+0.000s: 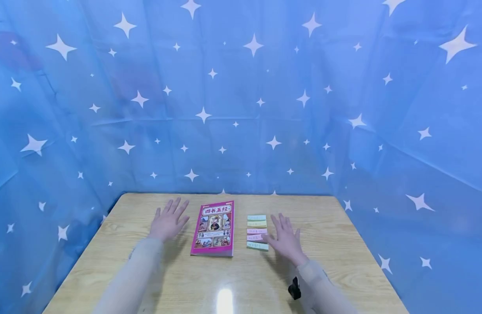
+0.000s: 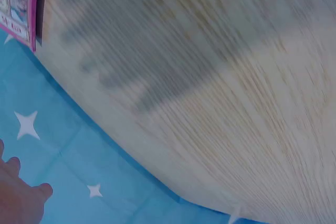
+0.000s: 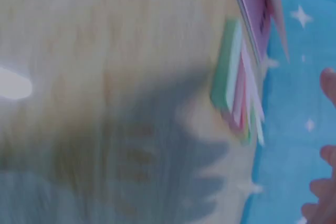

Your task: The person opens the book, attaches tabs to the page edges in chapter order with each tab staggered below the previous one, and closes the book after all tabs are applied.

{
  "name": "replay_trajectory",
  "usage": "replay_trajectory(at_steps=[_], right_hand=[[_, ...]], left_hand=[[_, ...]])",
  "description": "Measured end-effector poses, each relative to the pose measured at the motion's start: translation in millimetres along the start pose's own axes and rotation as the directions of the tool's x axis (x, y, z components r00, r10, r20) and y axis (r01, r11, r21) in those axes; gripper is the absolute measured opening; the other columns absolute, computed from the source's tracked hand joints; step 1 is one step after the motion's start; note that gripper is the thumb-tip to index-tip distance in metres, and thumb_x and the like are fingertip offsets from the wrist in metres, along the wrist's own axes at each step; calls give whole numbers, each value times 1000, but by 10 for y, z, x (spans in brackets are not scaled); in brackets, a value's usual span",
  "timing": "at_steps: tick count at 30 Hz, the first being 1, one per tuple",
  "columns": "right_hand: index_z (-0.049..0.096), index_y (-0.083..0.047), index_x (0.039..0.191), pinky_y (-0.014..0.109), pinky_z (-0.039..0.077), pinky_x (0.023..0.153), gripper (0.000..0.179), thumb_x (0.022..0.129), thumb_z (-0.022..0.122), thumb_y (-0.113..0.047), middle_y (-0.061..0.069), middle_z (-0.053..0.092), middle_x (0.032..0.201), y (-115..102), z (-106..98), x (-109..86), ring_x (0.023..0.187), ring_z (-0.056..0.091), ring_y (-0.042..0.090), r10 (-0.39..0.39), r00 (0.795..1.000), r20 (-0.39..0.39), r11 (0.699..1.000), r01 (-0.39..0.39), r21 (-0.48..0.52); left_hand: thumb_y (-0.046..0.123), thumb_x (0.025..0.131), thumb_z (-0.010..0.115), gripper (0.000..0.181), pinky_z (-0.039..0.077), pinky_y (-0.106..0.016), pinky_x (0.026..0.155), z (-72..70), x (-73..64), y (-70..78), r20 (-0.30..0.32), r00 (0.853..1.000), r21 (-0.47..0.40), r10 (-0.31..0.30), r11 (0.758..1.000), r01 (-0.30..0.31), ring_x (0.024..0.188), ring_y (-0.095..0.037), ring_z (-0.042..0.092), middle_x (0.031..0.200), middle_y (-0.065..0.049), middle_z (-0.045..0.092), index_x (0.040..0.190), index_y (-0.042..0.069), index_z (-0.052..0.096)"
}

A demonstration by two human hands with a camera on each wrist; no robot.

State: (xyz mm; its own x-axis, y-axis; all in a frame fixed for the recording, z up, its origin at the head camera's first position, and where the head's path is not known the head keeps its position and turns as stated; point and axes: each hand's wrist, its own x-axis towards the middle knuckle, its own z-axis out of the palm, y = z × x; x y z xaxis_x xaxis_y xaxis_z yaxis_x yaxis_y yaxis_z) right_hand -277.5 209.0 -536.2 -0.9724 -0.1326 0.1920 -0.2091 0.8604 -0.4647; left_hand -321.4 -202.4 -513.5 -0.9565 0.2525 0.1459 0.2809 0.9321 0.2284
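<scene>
A magenta-bordered book (image 1: 213, 229) with cartoon pictures on its cover lies closed on the table. Just right of it, several sticky-note pads (image 1: 257, 233) in blue, yellow, pink and green form a short column, with handwriting on them. My left hand (image 1: 168, 221) is held left of the book, fingers straight and spread, holding nothing. On the other side, my right hand (image 1: 286, 240) hovers by the pads with its fingers spread, the thumb overlapping their right edge in the head view. In the right wrist view the pads (image 3: 231, 69) stand near the book (image 3: 256, 11), beyond the hand's shadow.
The wooden table (image 1: 319, 218) has rounded far corners. Behind it and at both sides hangs a blue curtain (image 1: 241, 87) with white stars. A small black object (image 1: 294, 288) sits at the right wrist. Light glares off the tabletop near the front edge.
</scene>
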Motion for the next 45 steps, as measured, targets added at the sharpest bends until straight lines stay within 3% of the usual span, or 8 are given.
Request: replay_trajectory(at_steps=[5, 10, 17, 23, 29, 35, 45], right_hand=[[34, -6, 150, 74, 2, 106, 77, 91, 63, -46, 18, 24, 156, -196, 184, -60, 144, 16, 40, -29, 999, 39, 998, 26, 60], [36, -1, 148, 70, 10, 108, 72, 93, 63, -39, 19, 36, 151, -348, 352, -90, 140, 26, 41, -83, 992, 97, 987, 69, 144], [34, 4, 147, 55, 24, 112, 69, 96, 59, -36, 24, 35, 149, -560, 472, -118, 138, 31, 40, -138, 977, 161, 940, 78, 331], [32, 7, 146, 53, 27, 112, 65, 98, 57, -28, 25, 33, 150, -709, 544, -144, 137, 33, 40, -154, 974, 168, 896, 66, 439], [29, 7, 147, 57, 37, 104, 63, 99, 55, -24, 30, 38, 145, -819, 603, -196, 127, 44, 46, -95, 965, 245, 819, -64, 570], [28, 11, 146, 56, 35, 105, 66, 99, 55, -26, 34, 38, 142, -887, 680, -200, 130, 40, 48, -15, 947, 322, 744, -204, 636], [32, 14, 142, 56, 32, 108, 61, 99, 53, -23, 32, 41, 141, -910, 764, -130, 131, 39, 46, 9, 942, 336, 693, -249, 677]], left_hand=[[49, 103, 34, 61, 3, -65, 111, 197, 58, 141, 17, 998, -18, 54, 998, -54, 146, -37, 9, 161, -9, 11, 156, 22, 21], [49, 102, 38, 62, 6, -66, 111, 361, 72, 262, 24, 998, -29, 63, 998, -62, 145, -36, 15, 159, -9, 19, 155, 21, 25], [44, 101, 43, 58, 9, -68, 110, 498, 99, 365, 59, 997, -52, 58, 997, -55, 143, -38, 20, 158, -10, 26, 151, 15, 35], [44, 102, 41, 56, 12, -68, 110, 570, 90, 381, 101, 994, -67, 47, 997, -41, 142, -39, 23, 156, -12, 29, 151, 18, 35], [44, 103, 37, 55, 13, -66, 111, 595, 82, 397, 177, 984, -49, 29, 999, -21, 143, -37, 21, 157, -11, 28, 151, 17, 35], [42, 103, 40, 55, 14, -65, 111, 573, 59, 430, 213, 977, -68, 7, 998, 7, 142, -38, 23, 156, -12, 30, 151, 15, 36], [41, 103, 39, 55, 13, -66, 111, 645, 53, 424, 211, 978, -95, 3, 995, 17, 142, -38, 24, 156, -15, 29, 151, 15, 36]])
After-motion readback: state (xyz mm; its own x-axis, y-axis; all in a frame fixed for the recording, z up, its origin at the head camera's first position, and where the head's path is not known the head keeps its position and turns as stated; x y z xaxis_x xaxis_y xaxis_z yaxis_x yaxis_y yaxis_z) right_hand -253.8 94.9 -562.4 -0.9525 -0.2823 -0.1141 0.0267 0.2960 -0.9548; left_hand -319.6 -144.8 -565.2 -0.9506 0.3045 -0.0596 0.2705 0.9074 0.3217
